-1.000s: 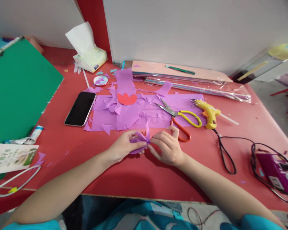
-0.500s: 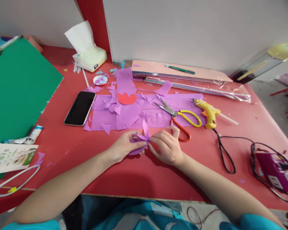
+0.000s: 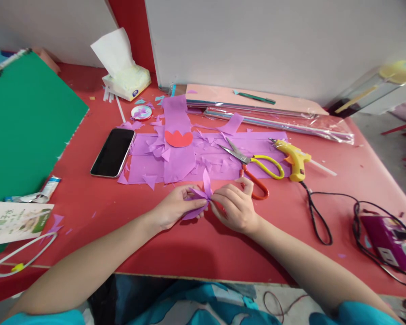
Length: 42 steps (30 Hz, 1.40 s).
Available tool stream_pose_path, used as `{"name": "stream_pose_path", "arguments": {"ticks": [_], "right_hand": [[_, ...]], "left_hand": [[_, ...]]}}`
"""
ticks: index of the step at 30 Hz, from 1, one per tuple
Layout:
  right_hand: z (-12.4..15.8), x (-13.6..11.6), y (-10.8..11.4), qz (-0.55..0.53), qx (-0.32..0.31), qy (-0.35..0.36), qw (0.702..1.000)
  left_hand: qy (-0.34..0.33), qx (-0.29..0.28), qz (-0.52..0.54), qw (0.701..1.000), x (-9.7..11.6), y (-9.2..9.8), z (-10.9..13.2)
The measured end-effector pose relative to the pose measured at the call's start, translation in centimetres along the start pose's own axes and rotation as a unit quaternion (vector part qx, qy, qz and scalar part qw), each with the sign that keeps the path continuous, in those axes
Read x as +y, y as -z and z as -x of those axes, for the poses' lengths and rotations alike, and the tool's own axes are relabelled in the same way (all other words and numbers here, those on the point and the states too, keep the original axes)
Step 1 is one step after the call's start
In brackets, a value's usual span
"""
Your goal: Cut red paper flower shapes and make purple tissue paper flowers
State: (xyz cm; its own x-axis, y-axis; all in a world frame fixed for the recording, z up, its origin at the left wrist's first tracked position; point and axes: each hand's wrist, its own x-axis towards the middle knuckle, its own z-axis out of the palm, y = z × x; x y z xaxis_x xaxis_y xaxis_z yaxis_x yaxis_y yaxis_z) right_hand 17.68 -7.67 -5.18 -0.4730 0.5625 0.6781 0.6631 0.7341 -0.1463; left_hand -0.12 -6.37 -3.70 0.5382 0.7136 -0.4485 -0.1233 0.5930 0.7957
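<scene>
Both my hands meet near the front middle of the red table [image 3: 196,248]. My left hand [image 3: 172,208] pinches a small folded purple paper piece [image 3: 199,198] from the left, fingers closed round it. My right hand [image 3: 235,207] pinches the same piece from the right at its gathered middle. One purple flap sticks up between my fingertips. Just behind lie purple paper sheets and scraps [image 3: 203,153] with a red tulip-shaped cutout [image 3: 178,138] on them.
Yellow-and-orange scissors [image 3: 255,169] and a yellow glue gun [image 3: 293,160] with its black cord [image 3: 320,221] lie to the right. A phone [image 3: 113,152], tissue box [image 3: 126,81], green board [image 3: 23,126] and glue tube [image 3: 43,193] sit on the left. Wrapped paper rolls [image 3: 277,119] lie behind.
My hands stay in place on the purple piece; its upright flap has shifted slightly between my fingertips.
</scene>
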Motion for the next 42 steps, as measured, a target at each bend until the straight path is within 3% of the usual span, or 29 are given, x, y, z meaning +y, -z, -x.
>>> {"name": "stream_pose_path", "arguments": {"ticks": [8, 14, 19, 24, 27, 31, 34, 36, 39, 42], "right_hand": [[-0.2, 0.0, 0.0, -0.003, 0.001, -0.018, 1.0], [-0.3, 0.1, 0.1, -0.011, 0.0, -0.045, 0.999], [-0.2, 0.3, 0.0, -0.025, -0.006, -0.071, 0.997], [-0.6, 0.0, -0.1, -0.107, -0.023, -0.154, 0.982], [-1.1, -0.1, 0.3, -0.205, -0.071, -0.272, 0.938], [-1.6, 0.4, 1.0, -0.367, -0.174, -0.427, 0.808], [-1.7, 0.9, 1.3, -0.447, -0.224, -0.457, 0.735], [-1.8, 1.0, 1.4, -0.463, -0.251, -0.461, 0.715], [-1.9, 1.0, 1.6, -0.448, -0.271, -0.435, 0.733], [-1.9, 0.8, 1.7, -0.365, -0.239, -0.365, 0.823]], "left_hand": [[-0.023, -0.002, 0.01, 1.0, -0.3, 0.1, -0.1], [-0.051, 0.043, -0.016, 0.998, 0.0, 0.3, -0.1], [-0.047, 0.125, -0.037, 0.99, 0.4, 0.3, 0.1], [-0.065, 0.088, 0.047, 0.993, 1.1, 0.4, 0.2], [-0.119, 0.085, 0.092, 0.985, 1.2, 0.6, 0.1], [-0.211, 0.139, 0.005, 0.968, 0.8, 0.6, 0.2], [-0.308, 0.178, -0.14, 0.924, 0.4, 0.5, 0.3], [-0.311, 0.149, -0.215, 0.914, 0.2, 0.4, 0.4], [-0.239, 0.086, -0.267, 0.93, 0.1, 0.3, 0.5], [-0.234, 0.077, -0.291, 0.925, 0.1, 0.3, 0.6]]}}
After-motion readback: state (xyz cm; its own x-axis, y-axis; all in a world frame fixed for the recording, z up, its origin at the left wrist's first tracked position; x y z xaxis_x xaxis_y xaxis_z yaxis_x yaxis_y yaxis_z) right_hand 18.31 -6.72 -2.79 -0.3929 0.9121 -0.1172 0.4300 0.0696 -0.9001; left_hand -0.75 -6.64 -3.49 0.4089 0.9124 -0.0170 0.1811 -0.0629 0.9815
